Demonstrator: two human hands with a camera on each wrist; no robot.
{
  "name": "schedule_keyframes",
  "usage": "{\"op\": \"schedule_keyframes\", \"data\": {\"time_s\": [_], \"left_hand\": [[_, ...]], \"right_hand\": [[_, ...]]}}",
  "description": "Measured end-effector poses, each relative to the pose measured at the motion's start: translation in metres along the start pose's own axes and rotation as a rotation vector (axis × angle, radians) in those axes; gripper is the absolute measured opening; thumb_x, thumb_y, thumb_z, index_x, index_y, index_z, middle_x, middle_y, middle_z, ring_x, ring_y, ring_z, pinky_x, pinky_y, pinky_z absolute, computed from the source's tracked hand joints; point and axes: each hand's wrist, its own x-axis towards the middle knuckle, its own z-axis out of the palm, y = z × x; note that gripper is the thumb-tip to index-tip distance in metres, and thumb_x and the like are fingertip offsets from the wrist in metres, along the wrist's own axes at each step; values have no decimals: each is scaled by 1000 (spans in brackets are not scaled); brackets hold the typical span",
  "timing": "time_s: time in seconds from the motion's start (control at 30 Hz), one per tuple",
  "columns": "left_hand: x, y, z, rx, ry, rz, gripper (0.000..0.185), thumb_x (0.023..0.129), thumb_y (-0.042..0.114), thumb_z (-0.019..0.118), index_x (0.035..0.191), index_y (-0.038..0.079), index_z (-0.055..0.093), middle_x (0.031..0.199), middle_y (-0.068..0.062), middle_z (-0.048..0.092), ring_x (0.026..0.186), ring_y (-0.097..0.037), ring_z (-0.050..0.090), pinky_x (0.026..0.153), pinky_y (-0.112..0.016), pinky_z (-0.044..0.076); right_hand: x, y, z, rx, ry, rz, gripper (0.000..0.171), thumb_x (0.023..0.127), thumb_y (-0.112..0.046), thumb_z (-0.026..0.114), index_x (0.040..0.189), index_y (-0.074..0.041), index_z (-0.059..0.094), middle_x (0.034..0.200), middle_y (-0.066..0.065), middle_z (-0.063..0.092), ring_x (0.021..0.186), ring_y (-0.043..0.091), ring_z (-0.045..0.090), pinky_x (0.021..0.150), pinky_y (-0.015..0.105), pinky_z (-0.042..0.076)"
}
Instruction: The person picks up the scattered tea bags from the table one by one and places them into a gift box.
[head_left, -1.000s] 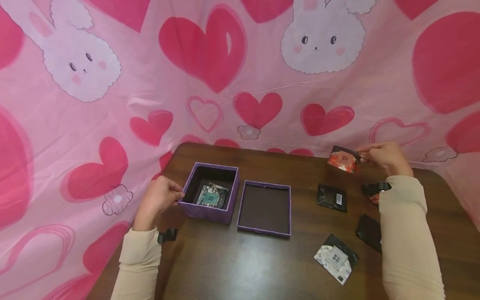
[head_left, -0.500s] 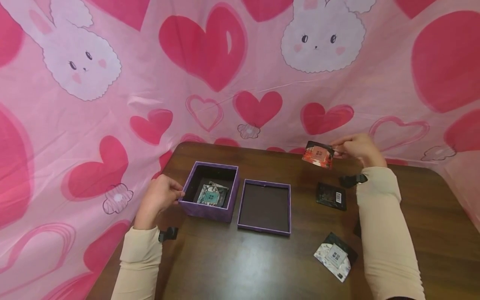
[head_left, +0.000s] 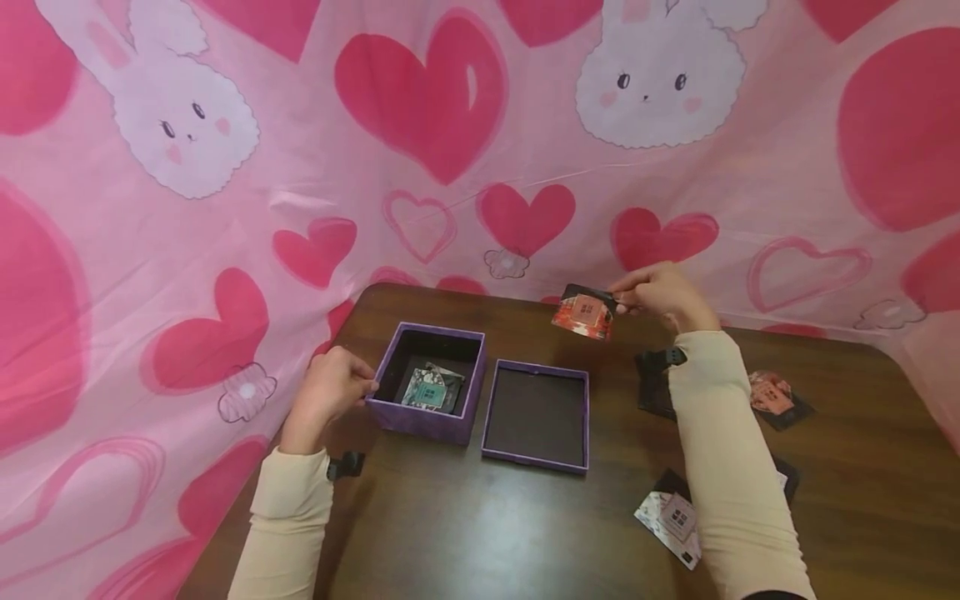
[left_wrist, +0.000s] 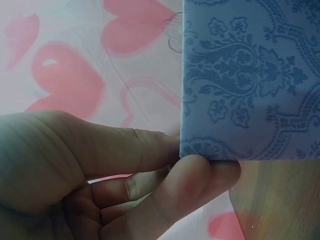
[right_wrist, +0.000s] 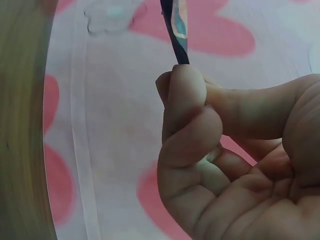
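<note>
An open purple box (head_left: 429, 421) stands on the brown table (head_left: 480, 533), with a teal-and-white packet (head_left: 433, 388) lying inside. My left hand (head_left: 366, 388) grips the box's left wall; in the left wrist view its fingers (left_wrist: 190, 180) curl against the patterned box wall (left_wrist: 250, 75). My right hand (head_left: 624, 300) pinches a red packet (head_left: 583, 314) by its right edge, in the air behind the purple lid (head_left: 536, 415). The right wrist view shows the packet's thin edge (right_wrist: 176, 30) sticking up from the pinching fingers (right_wrist: 187, 100).
The lid lies open side up just right of the box. Loose packets lie on the table's right side: a black one (head_left: 649, 392) partly behind my right sleeve, a pink one (head_left: 776, 398), and a white one (head_left: 671, 523). Pink heart-and-bunny cloth (head_left: 450, 125) hangs behind the table.
My right hand has carried the red packet leftward, from the table's far right to behind the lid. The left hand has stayed on the box.
</note>
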Motion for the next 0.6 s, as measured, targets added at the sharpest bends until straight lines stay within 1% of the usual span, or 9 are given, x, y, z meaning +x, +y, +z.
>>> {"op": "schedule_keyframes", "data": {"time_s": [0.1, 0.2, 0.33, 0.43, 0.5, 0.53, 0.6], "left_hand": [[2, 3, 1, 9, -5, 5, 12, 86, 4, 78, 94, -5, 78, 81, -15, 73, 59, -21, 69, 67, -42, 59], [2, 6, 2, 23, -9, 1, 11, 86, 4, 77, 93, -5, 78, 79, -14, 72, 57, -19, 68, 68, -43, 59], [2, 9, 4, 29, -17, -5, 10, 86, 4, 77, 92, -4, 78, 78, -13, 72, 57, -19, 68, 68, -44, 58], [0, 9, 5, 19, -16, 5, 9, 85, 3, 77, 91, -4, 78, 78, -13, 72, 56, -19, 68, 67, -43, 58], [-1, 8, 5, 11, -3, 12, 8, 85, 2, 77, 89, -4, 78, 77, -13, 72, 56, -20, 68, 65, -41, 58], [-1, 8, 5, 4, 5, 13, 7, 84, 2, 77, 89, -4, 78, 76, -13, 72, 57, -21, 69, 63, -40, 58], [-3, 7, 5, -9, 17, 11, 7, 84, 1, 77, 88, -4, 78, 76, -14, 72, 58, -24, 70, 61, -38, 58]], "right_hand": [[4, -6, 14, 29, -28, -13, 30, 96, 1, 62, 123, 13, 65, 101, 17, 70, 74, 19, 67, 70, 29, 58], [10, -14, 29, 79, -60, -1, 28, 95, 2, 61, 121, 12, 66, 100, 18, 69, 75, 21, 67, 71, 29, 58], [17, -25, 53, 106, -90, -3, 26, 94, 4, 60, 118, 11, 68, 96, 17, 69, 72, 20, 67, 69, 29, 58], [21, -36, 77, 102, -109, -33, 23, 92, 7, 59, 112, 11, 70, 85, 15, 70, 65, 17, 66, 63, 29, 56], [25, -46, 97, 110, -135, -59, 21, 90, 9, 60, 107, 11, 72, 79, 15, 70, 63, 19, 67, 62, 30, 56], [26, -51, 108, 109, -154, -74, 20, 89, 10, 61, 105, 10, 72, 77, 16, 70, 63, 19, 67, 61, 30, 56], [28, -61, 128, 111, -199, -96, 19, 89, 9, 61, 104, 9, 73, 78, 16, 71, 64, 21, 69, 63, 32, 57]]}}
